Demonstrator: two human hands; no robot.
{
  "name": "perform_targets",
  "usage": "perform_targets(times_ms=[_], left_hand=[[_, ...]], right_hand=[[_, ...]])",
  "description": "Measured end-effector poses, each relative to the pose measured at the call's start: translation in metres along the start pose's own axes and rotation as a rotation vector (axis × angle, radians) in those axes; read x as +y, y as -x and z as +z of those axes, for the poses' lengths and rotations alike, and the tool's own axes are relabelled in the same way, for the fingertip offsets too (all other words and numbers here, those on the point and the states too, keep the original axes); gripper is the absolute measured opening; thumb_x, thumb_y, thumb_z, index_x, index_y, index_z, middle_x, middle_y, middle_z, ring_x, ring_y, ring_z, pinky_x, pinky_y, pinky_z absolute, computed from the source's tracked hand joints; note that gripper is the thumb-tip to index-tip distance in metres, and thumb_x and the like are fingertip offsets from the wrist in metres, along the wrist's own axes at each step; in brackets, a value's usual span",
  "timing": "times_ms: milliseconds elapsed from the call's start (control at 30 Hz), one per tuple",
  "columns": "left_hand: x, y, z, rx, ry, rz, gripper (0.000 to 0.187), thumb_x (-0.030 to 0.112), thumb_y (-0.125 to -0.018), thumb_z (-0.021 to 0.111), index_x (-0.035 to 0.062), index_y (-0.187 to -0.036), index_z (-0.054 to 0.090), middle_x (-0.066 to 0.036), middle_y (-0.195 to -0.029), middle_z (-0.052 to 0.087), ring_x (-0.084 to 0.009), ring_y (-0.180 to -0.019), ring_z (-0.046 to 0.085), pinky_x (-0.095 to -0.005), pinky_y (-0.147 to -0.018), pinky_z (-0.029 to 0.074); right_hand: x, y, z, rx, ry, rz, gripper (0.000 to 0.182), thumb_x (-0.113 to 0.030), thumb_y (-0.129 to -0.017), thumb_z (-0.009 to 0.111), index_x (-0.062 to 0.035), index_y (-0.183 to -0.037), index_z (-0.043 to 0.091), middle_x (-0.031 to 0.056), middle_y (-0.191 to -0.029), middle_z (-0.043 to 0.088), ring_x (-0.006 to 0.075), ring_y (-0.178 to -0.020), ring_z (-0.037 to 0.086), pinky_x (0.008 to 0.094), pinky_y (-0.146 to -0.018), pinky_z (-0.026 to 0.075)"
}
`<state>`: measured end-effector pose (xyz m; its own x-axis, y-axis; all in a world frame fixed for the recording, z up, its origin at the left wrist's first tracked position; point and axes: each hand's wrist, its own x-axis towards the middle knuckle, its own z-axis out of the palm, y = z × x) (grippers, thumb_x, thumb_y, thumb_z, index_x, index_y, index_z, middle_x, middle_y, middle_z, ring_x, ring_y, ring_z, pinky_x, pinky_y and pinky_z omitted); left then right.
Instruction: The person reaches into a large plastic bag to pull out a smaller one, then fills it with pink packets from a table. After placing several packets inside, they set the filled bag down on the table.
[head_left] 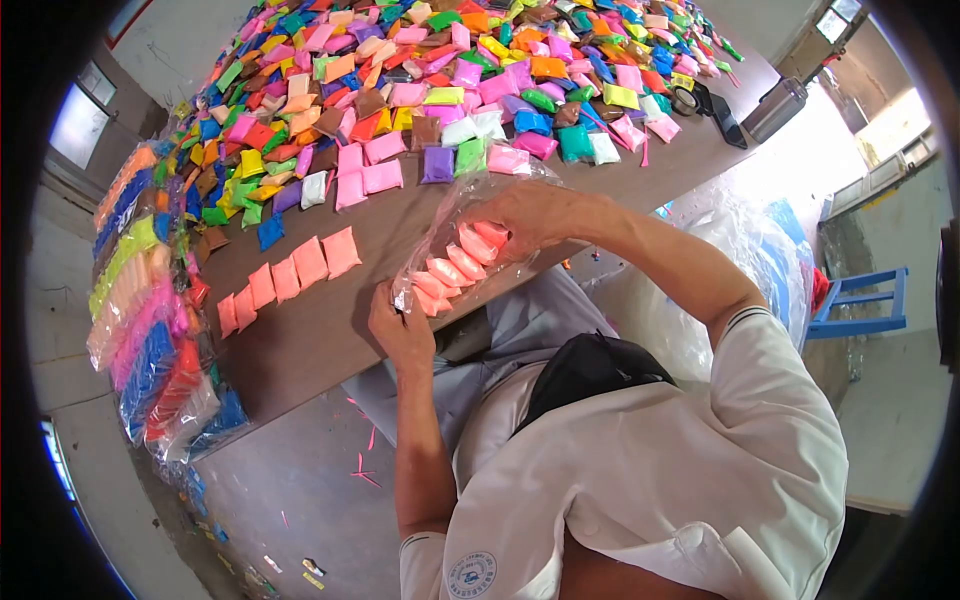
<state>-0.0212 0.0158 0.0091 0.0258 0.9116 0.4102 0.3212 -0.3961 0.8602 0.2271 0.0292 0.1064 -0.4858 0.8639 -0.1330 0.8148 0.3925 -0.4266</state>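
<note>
A clear plastic bag holding a row of coral-pink packets is stretched between my hands above the table's near edge. My left hand is closed on the bag's lower left end, thumb near its corner. At the other end, my right hand grips the bag beside the uppermost packets; some of its fingers are hidden by plastic. To the left on the table, several matching coral packets lie in a slanted, overlapping row.
A large heap of multicoloured packets covers the far side of the brown table. Filled clear bags hang along its left edge. A metal flask and a phone stand at the right, with a blue stool beyond.
</note>
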Motion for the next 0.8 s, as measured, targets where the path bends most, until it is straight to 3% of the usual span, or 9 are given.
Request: perform_targets(times_ms=[200,300,400,500,700,800], left_hand=[[-0.007,0.001,-0.001,-0.015,-0.007,-0.022,0.023,0.016,-0.089,0.055,-0.0056,-0.095,0.061,-0.019,-0.084,0.062,-0.0348,-0.075,0.059,-0.041,-0.07,0.046],[-0.007,0.002,-0.002,-0.015,-0.009,-0.009,0.024,0.017,-0.089,0.055,-0.0056,-0.095,0.061,-0.02,-0.084,0.062,-0.0353,-0.076,0.059,-0.0415,-0.07,0.046],[-0.012,0.003,0.0,-0.023,-0.006,-0.023,0.023,0.017,-0.089,0.055,-0.0055,-0.094,0.06,-0.021,-0.084,0.062,-0.0357,-0.076,0.06,-0.0423,-0.07,0.046],[-0.011,0.003,-0.001,-0.01,-0.019,-0.044,0.022,0.016,-0.089,0.055,-0.0051,-0.093,0.06,-0.021,-0.084,0.062,-0.0365,-0.077,0.06,-0.0432,-0.071,0.046],[-0.008,0.002,-0.001,0.004,-0.045,-0.035,0.019,0.016,-0.089,0.056,-0.0033,-0.089,0.06,-0.021,-0.083,0.062,-0.0391,-0.079,0.059,-0.0442,-0.072,0.046],[-0.003,0.002,-0.001,0.014,-0.032,-0.046,0.019,0.017,-0.09,0.056,-0.0023,-0.089,0.061,-0.02,-0.084,0.062,-0.0391,-0.081,0.06,-0.0453,-0.073,0.046]], right_hand=[[0.005,0.001,0.018,0.104,0.06,-0.112,0.065,-0.025,-0.074,0.073,-0.0199,-0.135,0.052,0.0149,-0.094,0.066,0.0363,-0.089,0.064,0.0478,-0.076,0.049],[-0.028,0.017,-0.015,0.121,-0.007,-0.021,0.066,-0.023,-0.074,0.074,-0.0197,-0.136,0.052,0.0127,-0.083,0.066,0.0324,-0.078,0.065,0.044,-0.069,0.05],[-0.035,0.023,-0.032,0.044,-0.081,0.041,0.056,-0.019,-0.076,0.073,-0.0166,-0.13,0.059,0.0099,-0.073,0.064,0.0266,-0.067,0.063,0.0396,-0.063,0.049],[-0.052,0.023,-0.048,0.206,-0.293,-0.107,0.04,-0.018,-0.078,0.072,-0.0131,-0.117,0.068,0.008,-0.067,0.062,0.0219,-0.059,0.06,0.037,-0.059,0.048],[-0.065,-0.052,-0.053,0.401,-0.066,-0.43,0.019,-0.016,-0.08,0.068,-0.0053,-0.096,0.068,0.0093,-0.067,0.062,0.0268,-0.062,0.061,0.0392,-0.062,0.048],[-0.082,-0.11,-0.053,0.231,0.019,-0.378,0.022,-0.019,-0.077,0.068,-0.0024,-0.091,0.066,0.0118,-0.068,0.062,0.0313,-0.066,0.062,0.0423,-0.064,0.048]])
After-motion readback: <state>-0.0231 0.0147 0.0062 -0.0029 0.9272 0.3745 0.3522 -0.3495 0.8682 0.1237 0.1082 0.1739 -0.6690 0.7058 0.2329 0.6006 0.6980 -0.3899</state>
